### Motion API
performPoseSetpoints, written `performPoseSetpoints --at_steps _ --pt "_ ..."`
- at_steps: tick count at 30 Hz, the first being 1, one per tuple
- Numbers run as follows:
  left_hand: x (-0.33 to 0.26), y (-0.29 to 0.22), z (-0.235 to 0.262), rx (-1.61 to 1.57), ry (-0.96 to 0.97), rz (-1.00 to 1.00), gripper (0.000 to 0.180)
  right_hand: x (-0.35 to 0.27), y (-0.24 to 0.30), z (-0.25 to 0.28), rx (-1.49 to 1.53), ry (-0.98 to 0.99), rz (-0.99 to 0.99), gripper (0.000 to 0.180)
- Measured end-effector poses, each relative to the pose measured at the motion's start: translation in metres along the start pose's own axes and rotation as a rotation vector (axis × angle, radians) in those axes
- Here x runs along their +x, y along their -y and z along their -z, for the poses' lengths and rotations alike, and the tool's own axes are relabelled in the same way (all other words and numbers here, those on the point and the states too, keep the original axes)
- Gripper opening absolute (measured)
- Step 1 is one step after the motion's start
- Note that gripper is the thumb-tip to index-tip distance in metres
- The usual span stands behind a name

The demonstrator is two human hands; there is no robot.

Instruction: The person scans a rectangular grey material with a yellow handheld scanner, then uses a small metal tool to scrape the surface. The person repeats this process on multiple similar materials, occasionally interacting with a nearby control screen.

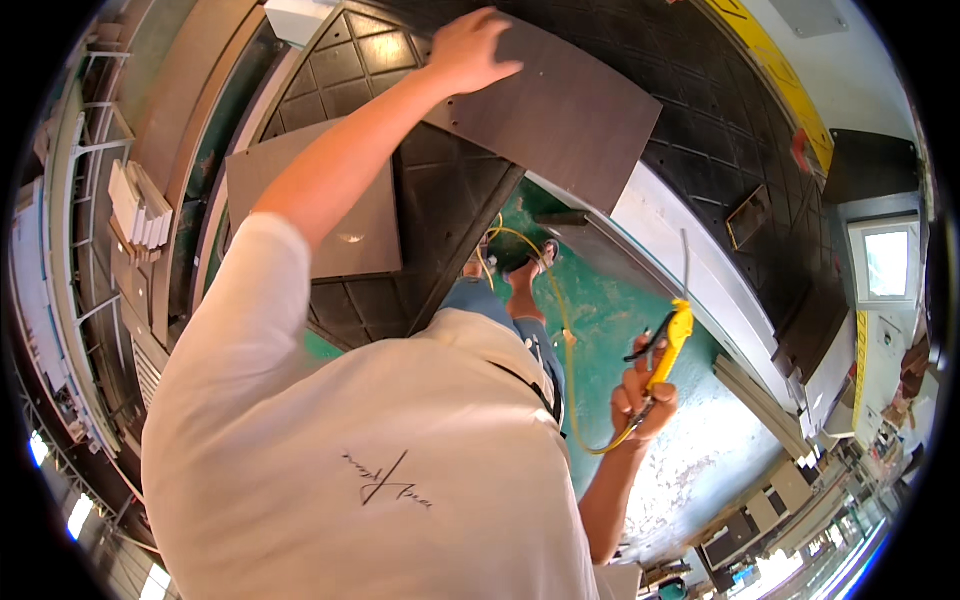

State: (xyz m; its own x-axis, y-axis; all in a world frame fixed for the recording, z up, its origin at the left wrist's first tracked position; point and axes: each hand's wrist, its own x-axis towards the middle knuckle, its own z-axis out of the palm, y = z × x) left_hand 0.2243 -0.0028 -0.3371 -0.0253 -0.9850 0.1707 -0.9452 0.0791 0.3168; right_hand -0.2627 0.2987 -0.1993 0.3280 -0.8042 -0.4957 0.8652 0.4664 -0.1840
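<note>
The right hand [648, 400] is wrapped round a yellow air gun [677, 340], its thin nozzle [686, 258] beside the pale edge [690, 240] of the table's right part. The yellow hose [568, 335] dangles over the green floor [610, 370]; keep its slack from snagging. A brown panel [365, 225] overlaps the left edge of the black table [450, 190]. Farther off, a darker panel [570, 110] overhangs the table's inner corner. The left hand [470, 52] is spread over its left end; contact is unclear. Blowing probably works best low and slanted, panel steadied, fingers clear of the jet.
</note>
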Motion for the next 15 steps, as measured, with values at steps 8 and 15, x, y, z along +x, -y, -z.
performPoseSetpoints --at_steps 8,15 --pt "0.026 -0.078 -0.033 -0.05 0.245 -0.153 0.086 0.045 0.006 -0.161 -1.222 -0.372 -0.379 0.049" --pt "-0.001 -0.075 -0.044 -0.011 0.129 -0.22 0.084 0.12 -0.029 -0.246 -2.176 -0.457 -0.68 0.035"
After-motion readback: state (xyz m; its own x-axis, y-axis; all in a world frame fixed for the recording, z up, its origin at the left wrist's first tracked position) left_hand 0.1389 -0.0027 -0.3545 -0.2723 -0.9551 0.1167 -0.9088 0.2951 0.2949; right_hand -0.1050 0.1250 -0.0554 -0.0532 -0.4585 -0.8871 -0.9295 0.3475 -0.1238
